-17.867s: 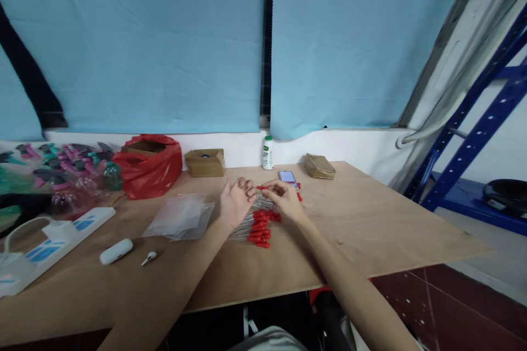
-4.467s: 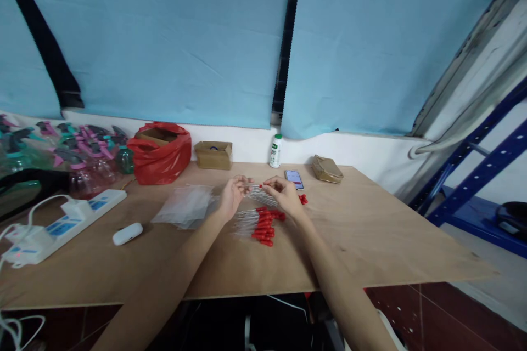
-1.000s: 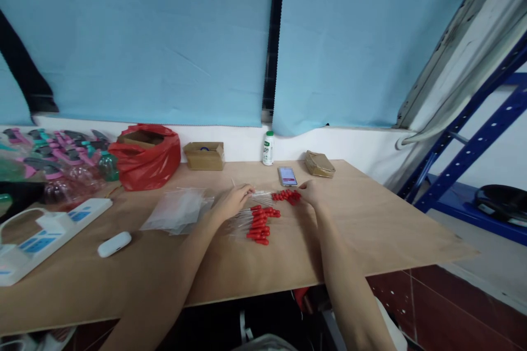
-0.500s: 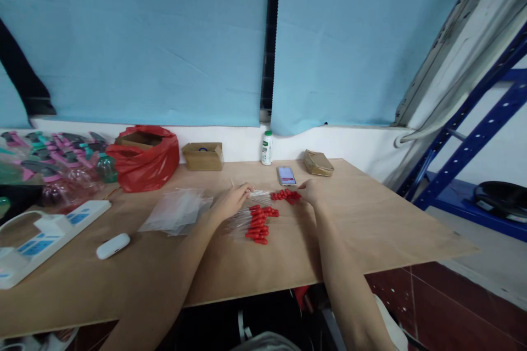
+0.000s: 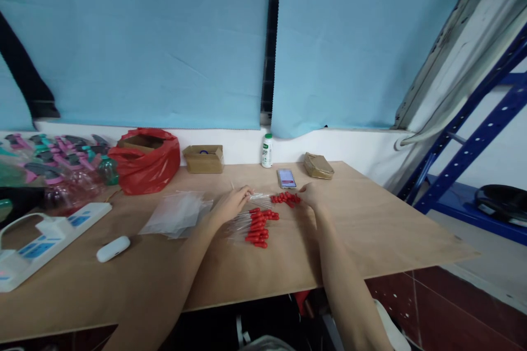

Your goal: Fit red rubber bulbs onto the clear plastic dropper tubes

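Observation:
A row of clear glass droppers with red rubber bulbs [image 5: 257, 227] lies at the middle of the plywood table [image 5: 370, 230]. My left hand [image 5: 233, 204] rests at the far end of that row, fingers curled and pinched on a clear glass tube [image 5: 260, 196]. My right hand [image 5: 310, 196] is closed beside a small heap of loose red bulbs [image 5: 285, 198], its fingertips touching them. What it grips is too small to make out.
Clear plastic bags [image 5: 177, 214] lie left of my hands. A phone [image 5: 286, 178], a white bottle [image 5: 267, 151], two brown boxes [image 5: 205, 158], a red bag [image 5: 146, 162], spray bottles [image 5: 61, 164], a power strip [image 5: 49, 233] and a white case [image 5: 113, 248] sit around. Blue shelving [image 5: 473, 142] stands right.
Compared with a second ago, both hands have stayed almost where they were, the left on the tube and the right at the loose bulbs. The view has shifted slightly.

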The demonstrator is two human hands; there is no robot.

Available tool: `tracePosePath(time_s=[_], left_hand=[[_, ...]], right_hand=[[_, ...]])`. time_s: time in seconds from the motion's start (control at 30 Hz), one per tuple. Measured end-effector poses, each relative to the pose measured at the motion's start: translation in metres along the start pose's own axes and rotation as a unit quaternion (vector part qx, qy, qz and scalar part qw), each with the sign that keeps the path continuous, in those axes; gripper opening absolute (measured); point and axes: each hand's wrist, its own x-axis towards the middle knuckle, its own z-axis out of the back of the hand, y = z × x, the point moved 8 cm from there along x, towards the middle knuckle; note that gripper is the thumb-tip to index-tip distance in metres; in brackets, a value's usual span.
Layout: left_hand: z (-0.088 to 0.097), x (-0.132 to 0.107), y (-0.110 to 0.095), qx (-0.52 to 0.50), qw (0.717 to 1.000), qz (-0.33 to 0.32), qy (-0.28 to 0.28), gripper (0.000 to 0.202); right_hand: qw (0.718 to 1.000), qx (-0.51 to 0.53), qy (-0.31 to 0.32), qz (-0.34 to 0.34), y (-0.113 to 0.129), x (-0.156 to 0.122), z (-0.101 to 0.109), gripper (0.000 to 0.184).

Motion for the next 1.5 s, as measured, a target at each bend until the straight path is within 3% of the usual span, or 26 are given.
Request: tracePosePath(time_s=[0.4,0.93,1.13,1.5], left_hand=[[0.000,0.002,-0.002,-0.008,1.000,0.007,0.003,0.025],[0.003,0.003,-0.007,-0.002,1.000,-0.014,-0.001,0.024],[0.004,0.003,-0.005,-0.002,1.000,-0.015,-0.005,0.022],[0.004,0.005,-0.005,-0.015,1.000,-0.019,-0.006,0.021]], right_hand=[[0.999,0.002,-0.034,0.025,0.002,-0.002,0.000,0.017],[1.000,0.002,-0.023,0.008,-0.004,0.007,-0.006,0.011],[0.997,0.022,-0.070,0.033,-0.002,0.004,0.000,0.024],[0.999,0.034,-0.035,0.016,-0.005,0.007,-0.007,0.012]])
